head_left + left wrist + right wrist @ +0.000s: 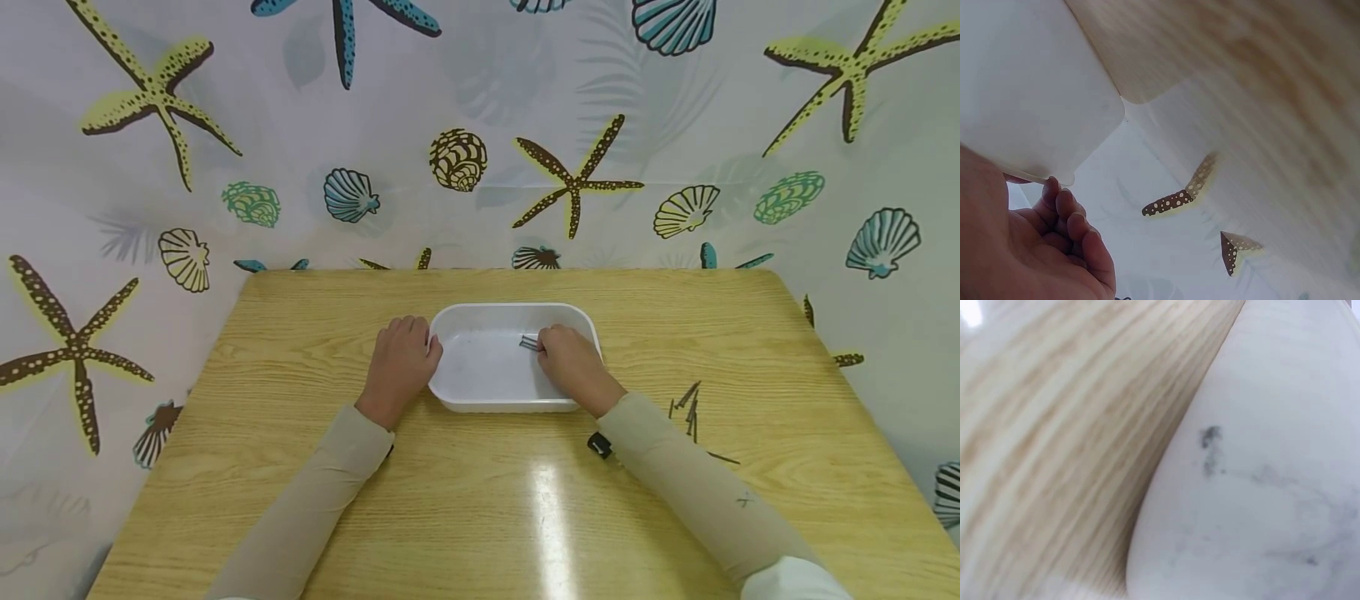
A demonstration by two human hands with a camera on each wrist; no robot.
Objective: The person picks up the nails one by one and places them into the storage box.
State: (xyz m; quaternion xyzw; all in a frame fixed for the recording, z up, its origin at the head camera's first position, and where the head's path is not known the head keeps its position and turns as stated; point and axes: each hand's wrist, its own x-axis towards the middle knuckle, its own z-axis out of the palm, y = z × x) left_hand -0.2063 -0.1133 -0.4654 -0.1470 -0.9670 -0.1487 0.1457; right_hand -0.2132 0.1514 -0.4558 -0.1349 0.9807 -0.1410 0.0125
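Note:
A white plastic tub [480, 367] stands on the wooden table. My left hand [402, 360] grips its left rim; in the left wrist view, the curled fingers of the left hand [1054, 244] meet the rim of the tub [1029, 81]. Over the tub's right side, my right hand [567, 358] holds thin grey metal nails [528, 342], whose ends stick out to the left of the fingers. The rest of them is hidden by the hand. Only the smudged outer wall of the tub [1260, 456] and some table show in the right wrist view, without the hand.
Several dark nails [692, 408] lie loose on the table [465, 500], beside my right forearm. A small black object [599, 445] shows at the right sleeve's cuff. Behind the table hangs a cloth [420, 92] printed with shells and starfish.

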